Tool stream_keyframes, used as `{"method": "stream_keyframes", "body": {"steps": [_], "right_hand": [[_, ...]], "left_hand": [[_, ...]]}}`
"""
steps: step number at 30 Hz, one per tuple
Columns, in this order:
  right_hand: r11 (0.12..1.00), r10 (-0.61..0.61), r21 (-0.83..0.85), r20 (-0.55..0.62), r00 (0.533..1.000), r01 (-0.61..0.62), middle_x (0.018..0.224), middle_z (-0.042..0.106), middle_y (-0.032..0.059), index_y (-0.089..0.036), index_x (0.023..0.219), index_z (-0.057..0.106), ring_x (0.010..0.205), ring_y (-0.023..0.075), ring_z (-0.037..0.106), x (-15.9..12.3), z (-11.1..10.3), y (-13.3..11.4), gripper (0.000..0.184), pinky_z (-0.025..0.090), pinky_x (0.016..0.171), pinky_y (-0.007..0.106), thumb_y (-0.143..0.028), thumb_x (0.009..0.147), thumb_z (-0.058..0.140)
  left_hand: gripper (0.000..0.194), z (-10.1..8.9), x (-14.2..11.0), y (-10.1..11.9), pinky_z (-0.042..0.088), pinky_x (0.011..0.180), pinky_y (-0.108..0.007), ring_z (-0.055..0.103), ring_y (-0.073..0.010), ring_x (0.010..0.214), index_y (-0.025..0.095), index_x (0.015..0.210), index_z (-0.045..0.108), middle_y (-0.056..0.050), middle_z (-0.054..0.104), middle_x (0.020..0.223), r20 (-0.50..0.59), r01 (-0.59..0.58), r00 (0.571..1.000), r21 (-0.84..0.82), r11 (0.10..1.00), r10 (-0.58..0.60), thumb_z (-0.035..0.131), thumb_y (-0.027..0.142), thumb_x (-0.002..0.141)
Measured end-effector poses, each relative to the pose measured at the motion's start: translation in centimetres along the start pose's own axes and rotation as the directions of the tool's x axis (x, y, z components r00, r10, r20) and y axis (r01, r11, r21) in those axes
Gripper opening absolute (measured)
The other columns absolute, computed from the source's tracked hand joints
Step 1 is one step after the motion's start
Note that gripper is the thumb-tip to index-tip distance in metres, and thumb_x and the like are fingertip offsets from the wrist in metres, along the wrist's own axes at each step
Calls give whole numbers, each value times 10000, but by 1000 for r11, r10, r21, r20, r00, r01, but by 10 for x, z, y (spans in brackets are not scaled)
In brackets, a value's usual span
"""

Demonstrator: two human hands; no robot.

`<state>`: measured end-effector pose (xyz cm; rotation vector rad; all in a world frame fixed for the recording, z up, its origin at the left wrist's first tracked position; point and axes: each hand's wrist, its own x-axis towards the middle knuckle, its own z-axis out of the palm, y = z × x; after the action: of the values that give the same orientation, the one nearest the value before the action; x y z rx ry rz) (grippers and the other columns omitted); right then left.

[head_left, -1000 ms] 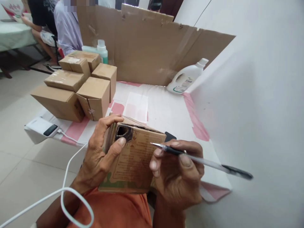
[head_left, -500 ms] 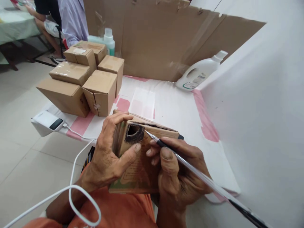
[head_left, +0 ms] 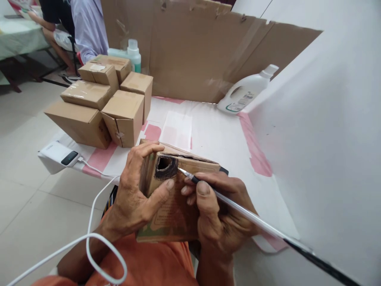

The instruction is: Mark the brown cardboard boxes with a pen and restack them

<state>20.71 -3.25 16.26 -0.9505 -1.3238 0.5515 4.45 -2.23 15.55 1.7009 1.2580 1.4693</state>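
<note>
My right hand (head_left: 220, 210) grips a clear-barrelled pen (head_left: 238, 206) with a black grip, pinched between thumb and fingers. The pen's tip is at the right edge of a dark inked patch on a cardboard box (head_left: 166, 214). Inside that patch a ragged hole (head_left: 164, 163) opens into the box. My left hand (head_left: 139, 190) is wrapped round the box's left side, fingers over the top edge and thumb on the front face just below the hole. The box rests tilted against my lap and the table edge.
Several closed cardboard boxes (head_left: 122, 105) stand stacked at the table's left. A white power bank (head_left: 58, 153) lies there with its cable (head_left: 89, 234) looping across my left arm. Behind are a white jug (head_left: 245, 93), a green-liquid bottle (head_left: 134, 57) and a tall cardboard sheet (head_left: 184, 51). Other people sit at the far left.
The pen and my right hand have shifted slightly left and down along the inked patch's right edge. My left hand keeps its hold on the box. The whole view has shifted a little.
</note>
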Motion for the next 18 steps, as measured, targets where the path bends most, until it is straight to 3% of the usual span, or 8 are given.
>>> {"method": "stream_keyframes", "body": {"steps": [4, 6, 8, 11, 13, 15, 18], "right_hand": [[919, 86, 391, -59, 994, -56, 773, 679, -18, -246, 943, 719, 522, 114, 624, 18, -8, -9, 181, 429, 382, 204, -311, 1066, 602], [916, 110, 399, -146, 983, -43, 888, 741, 12, -244, 914, 687, 636, 139, 700, 34, -20, -2, 200, 445, 406, 204, -365, 1058, 620], [955, 153, 285, -234, 960, -83, 1005, 786, 39, -239, 914, 650, 728, 159, 743, 48, -35, 18, 207, 449, 439, 206, -406, 1034, 662], [945, 320, -5, -173, 931, -326, 766, 737, -10, -227, 901, 621, 561, 136, 645, 52, -54, 70, 220, 408, 463, 217, -413, 989, 699], [807, 517, -328, -11, 856, -492, 596, 629, -46, -229, 799, 582, 493, 133, 567, 43, -57, 106, 218, 412, 516, 241, -327, 972, 669], [642, 638, -606, 83, 766, -469, 672, 652, -34, -248, 799, 519, 612, 160, 632, 30, -51, 135, 213, 441, 625, 261, -256, 966, 652], [542, 679, -714, 62, 732, -442, 774, 681, 7, -262, 851, 496, 805, 237, 700, 14, -34, 156, 207, 442, 716, 302, -195, 927, 676]], "left_hand": [[540, -1, -1, -3, 452, 1244, -530, 583, -321, 1401, 333, 1441, 565, -75, 578, 1506, 4, 23, 1000, -24, 999, -23, 767, 335, 940], [548, -3, -1, -5, 445, 1252, -526, 586, -317, 1401, 328, 1450, 569, -74, 583, 1509, 6, 29, 1000, -22, 999, -28, 768, 336, 940], [549, -6, -1, -6, 447, 1255, -506, 584, -309, 1410, 317, 1456, 574, -72, 593, 1508, -8, 28, 1000, -9, 1000, -28, 764, 325, 941], [560, -12, 2, -7, 507, 1199, -437, 620, -280, 1371, 299, 1463, 579, -65, 626, 1488, -58, 52, 997, 4, 999, -51, 765, 327, 936], [576, -15, 6, -7, 561, 1133, -402, 671, -264, 1296, 284, 1455, 596, -64, 666, 1440, -102, 87, 991, 7, 996, -86, 785, 354, 916], [593, -17, 10, -7, 588, 1096, -383, 703, -258, 1246, 272, 1433, 627, -64, 699, 1395, -144, 116, 983, 20, 993, -112, 815, 383, 883], [635, -16, 13, -5, 596, 1079, -352, 717, -252, 1241, 282, 1425, 657, -53, 723, 1377, -179, 127, 977, 52, 990, -116, 849, 408, 833]]}}
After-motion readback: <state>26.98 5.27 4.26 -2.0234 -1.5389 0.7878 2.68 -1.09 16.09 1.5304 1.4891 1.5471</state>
